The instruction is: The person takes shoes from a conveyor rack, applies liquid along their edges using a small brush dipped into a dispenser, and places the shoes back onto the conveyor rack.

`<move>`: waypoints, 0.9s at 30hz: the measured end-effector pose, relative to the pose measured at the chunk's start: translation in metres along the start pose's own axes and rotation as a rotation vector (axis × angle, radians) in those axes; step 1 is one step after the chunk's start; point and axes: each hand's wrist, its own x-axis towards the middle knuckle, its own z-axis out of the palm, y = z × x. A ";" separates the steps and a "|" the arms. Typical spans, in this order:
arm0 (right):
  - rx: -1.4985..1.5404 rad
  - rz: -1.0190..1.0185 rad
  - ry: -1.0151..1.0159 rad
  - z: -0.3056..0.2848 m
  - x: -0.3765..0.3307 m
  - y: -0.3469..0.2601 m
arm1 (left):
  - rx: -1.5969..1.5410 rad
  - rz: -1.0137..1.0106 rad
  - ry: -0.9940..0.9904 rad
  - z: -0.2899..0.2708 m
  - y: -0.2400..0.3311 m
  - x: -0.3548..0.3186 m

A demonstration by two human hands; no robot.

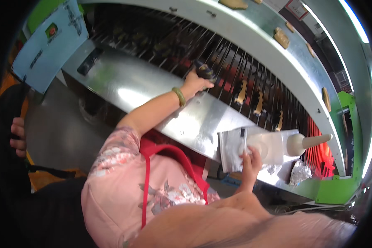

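Note:
My left hand (193,84), with a green bangle at its wrist, is wrapped round a dark shoe-like piece (206,71) with lighter markings. It holds this over the edge where the metal ledge meets the conveyor rods. Lower and to the right, my right hand (252,160) has its fingers stretched out against a translucent squeeze bottle (273,145). The bottle lies on its side, its long cone nozzle pointing right. Clear plastic (232,149) lies beside it. Whether those fingers carry any of the bottle's weight is hard to see.
Beige pieces with dark edges (241,93) sit on the conveyor rods (231,62). Crumpled foil (300,172) is right of the bottle. The shiny metal ledge (124,82) runs along the near side. Another person's hand (18,137) shows at the left, below a light-blue panel (49,45).

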 end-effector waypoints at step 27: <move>-1.115 0.027 0.205 -0.029 -0.022 0.001 | 0.876 -0.032 -0.427 -0.056 -0.059 0.122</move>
